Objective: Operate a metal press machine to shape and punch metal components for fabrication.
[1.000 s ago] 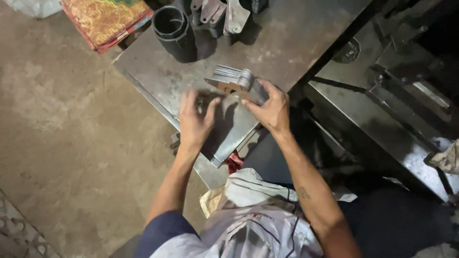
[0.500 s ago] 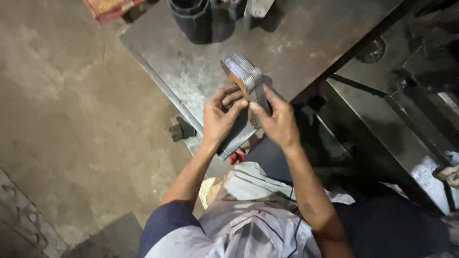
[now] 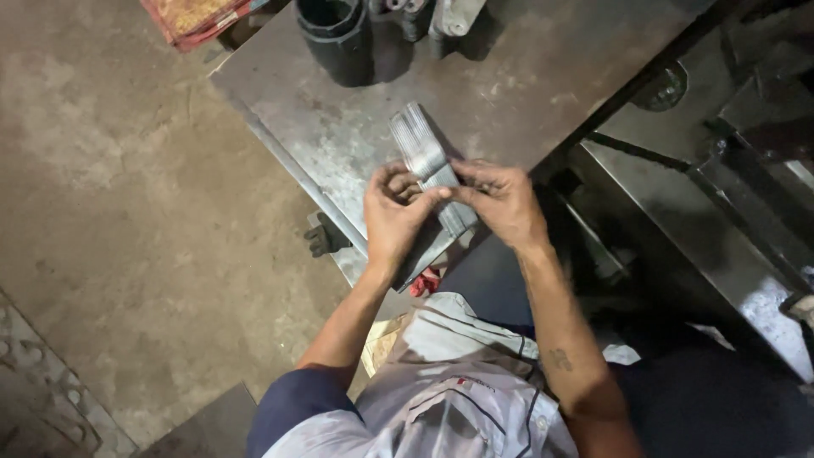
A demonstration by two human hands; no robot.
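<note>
A: Quick status, L to R?

B: Floor (image 3: 127,212) far left, bare concrete. Then the steel surface (image 3: 526,85). At its near edge both hands meet on a stack (image 3: 428,170) of thin grey metal strips.

A: Left hand?

B: Left hand (image 3: 392,216) is curled round the stack's near end from the left side, fingers bent in, thumb on top. Grasping it, not loose.

A: Right?

B: Right hand (image 3: 502,202) pinches the same stack from the other side, fingertips touching the left's over the strips. Also gripping.

A: Stack position?

B: Far end rests on the surface, tilted, pointing away from the person; near end is up between the hands, just over the surface edge. Strips look roughly squared up but the far ends fan a bit.

A: So how far along?

B: My read: strips are gathered into one bundle and in hand, that part's done. Evening or sorting isn't finished, since the ends aren't flush yet. Can't tell if any strip is being pulled out, fingers cover that spot.

A: Anything else on the surface?

B: Black tube (image 3: 335,38) at the far edge, some grey metal parts (image 3: 441,15) right of it, well apart from the stack. Untouched.
</note>
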